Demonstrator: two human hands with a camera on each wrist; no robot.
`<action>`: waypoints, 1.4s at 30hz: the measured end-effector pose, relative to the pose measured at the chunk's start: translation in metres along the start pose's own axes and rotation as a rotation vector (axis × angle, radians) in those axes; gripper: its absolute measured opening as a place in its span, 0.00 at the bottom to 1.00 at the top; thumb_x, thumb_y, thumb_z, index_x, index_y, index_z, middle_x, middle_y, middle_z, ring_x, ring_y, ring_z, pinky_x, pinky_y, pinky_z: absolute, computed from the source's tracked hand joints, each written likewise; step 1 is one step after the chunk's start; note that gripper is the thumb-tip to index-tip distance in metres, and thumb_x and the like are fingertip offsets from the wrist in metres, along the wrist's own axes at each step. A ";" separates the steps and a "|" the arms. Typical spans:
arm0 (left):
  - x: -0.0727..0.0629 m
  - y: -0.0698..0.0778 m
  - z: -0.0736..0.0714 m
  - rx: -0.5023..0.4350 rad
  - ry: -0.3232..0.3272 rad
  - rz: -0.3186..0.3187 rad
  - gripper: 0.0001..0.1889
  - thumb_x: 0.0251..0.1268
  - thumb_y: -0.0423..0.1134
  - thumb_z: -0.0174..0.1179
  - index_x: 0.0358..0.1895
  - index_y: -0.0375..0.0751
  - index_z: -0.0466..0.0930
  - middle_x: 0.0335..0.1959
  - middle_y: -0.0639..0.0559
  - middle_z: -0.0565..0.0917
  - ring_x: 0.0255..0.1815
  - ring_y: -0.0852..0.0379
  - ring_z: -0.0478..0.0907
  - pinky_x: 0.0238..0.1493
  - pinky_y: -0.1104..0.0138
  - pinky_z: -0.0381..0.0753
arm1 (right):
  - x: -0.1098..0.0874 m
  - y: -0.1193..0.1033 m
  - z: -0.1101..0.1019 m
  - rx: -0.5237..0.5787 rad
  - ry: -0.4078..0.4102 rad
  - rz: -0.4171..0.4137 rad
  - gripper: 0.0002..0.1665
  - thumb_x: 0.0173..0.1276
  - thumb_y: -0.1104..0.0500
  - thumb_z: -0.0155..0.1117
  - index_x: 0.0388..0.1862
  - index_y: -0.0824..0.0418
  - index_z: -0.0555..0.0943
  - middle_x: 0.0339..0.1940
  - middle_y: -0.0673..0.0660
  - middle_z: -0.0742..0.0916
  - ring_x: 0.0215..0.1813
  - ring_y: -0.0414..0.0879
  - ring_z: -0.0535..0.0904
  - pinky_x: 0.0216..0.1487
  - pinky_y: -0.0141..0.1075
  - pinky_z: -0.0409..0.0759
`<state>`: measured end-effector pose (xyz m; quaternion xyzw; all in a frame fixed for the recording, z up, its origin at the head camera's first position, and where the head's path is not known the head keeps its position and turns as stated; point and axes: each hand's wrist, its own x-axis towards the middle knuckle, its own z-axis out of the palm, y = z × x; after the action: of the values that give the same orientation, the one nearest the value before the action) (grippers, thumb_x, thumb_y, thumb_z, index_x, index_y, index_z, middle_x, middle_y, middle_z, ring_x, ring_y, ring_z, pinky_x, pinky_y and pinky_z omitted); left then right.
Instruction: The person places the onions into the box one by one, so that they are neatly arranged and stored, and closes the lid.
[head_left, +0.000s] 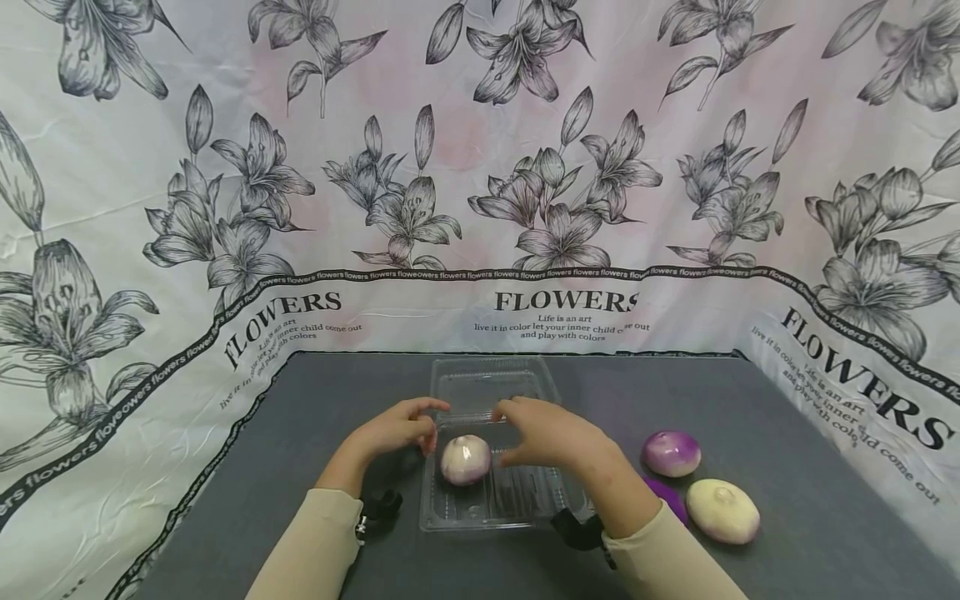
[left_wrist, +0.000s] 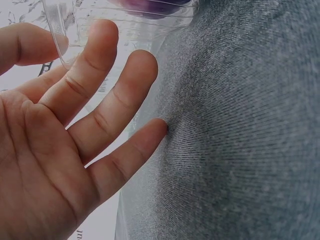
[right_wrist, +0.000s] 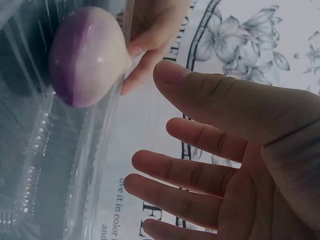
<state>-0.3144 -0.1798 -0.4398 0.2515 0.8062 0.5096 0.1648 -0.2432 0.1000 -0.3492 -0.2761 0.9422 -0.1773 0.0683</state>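
Note:
A purple-and-white turnip (head_left: 466, 460) sits in the left part of a clear plastic clamshell box (head_left: 495, 523). The box's lid (head_left: 491, 379) lies folded back, away from me. At the box's left side is my left hand (head_left: 401, 429), its fingers spread and loosely bent with nothing held. In the left wrist view, a digit of the left hand (left_wrist: 75, 135) overlaps the clear box edge; whether it touches, I cannot tell. Over the box, to the right of the turnip, my right hand (head_left: 551, 433) hovers with thumb and fingers apart. Its palm (right_wrist: 250, 200) holds nothing in the right wrist view.
Right of the box, a purple turnip (head_left: 672, 453) and a paler turnip (head_left: 723, 511) lie on the grey table (head_left: 300, 467). Between them and my right forearm is a partly hidden purple object (head_left: 666, 498). A flower-printed cloth (head_left: 420, 317) surrounds the table's back and sides.

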 end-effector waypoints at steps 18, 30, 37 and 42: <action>0.003 -0.003 0.000 -0.028 0.006 -0.030 0.29 0.70 0.29 0.50 0.74 0.30 0.66 0.30 0.44 0.83 0.32 0.49 0.81 0.41 0.53 0.84 | -0.028 0.042 -0.005 0.159 0.099 0.045 0.31 0.60 0.53 0.80 0.61 0.59 0.80 0.57 0.59 0.84 0.61 0.59 0.79 0.58 0.54 0.78; 0.001 -0.008 0.001 -0.065 0.016 -0.052 0.29 0.70 0.29 0.50 0.75 0.31 0.66 0.31 0.43 0.84 0.32 0.49 0.83 0.42 0.53 0.84 | -0.045 0.051 -0.021 0.133 0.145 0.027 0.31 0.63 0.52 0.77 0.62 0.62 0.79 0.59 0.60 0.83 0.62 0.60 0.78 0.61 0.57 0.76; 0.001 -0.007 -0.002 -0.072 -0.002 -0.042 0.28 0.71 0.30 0.50 0.74 0.31 0.66 0.32 0.42 0.84 0.33 0.50 0.83 0.42 0.54 0.85 | -0.054 0.063 -0.029 0.172 0.164 0.062 0.34 0.66 0.46 0.74 0.65 0.62 0.78 0.61 0.59 0.83 0.64 0.60 0.77 0.61 0.57 0.75; 0.003 -0.005 -0.002 -0.064 -0.008 -0.042 0.28 0.72 0.30 0.50 0.74 0.31 0.66 0.32 0.44 0.84 0.33 0.51 0.83 0.42 0.56 0.85 | -0.060 0.084 -0.034 0.198 0.170 0.144 0.35 0.71 0.44 0.69 0.68 0.63 0.75 0.64 0.63 0.81 0.66 0.63 0.75 0.60 0.59 0.75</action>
<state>-0.3192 -0.1811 -0.4439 0.2313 0.7939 0.5305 0.1864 -0.2421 0.2085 -0.3472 -0.1839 0.9398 -0.2866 0.0279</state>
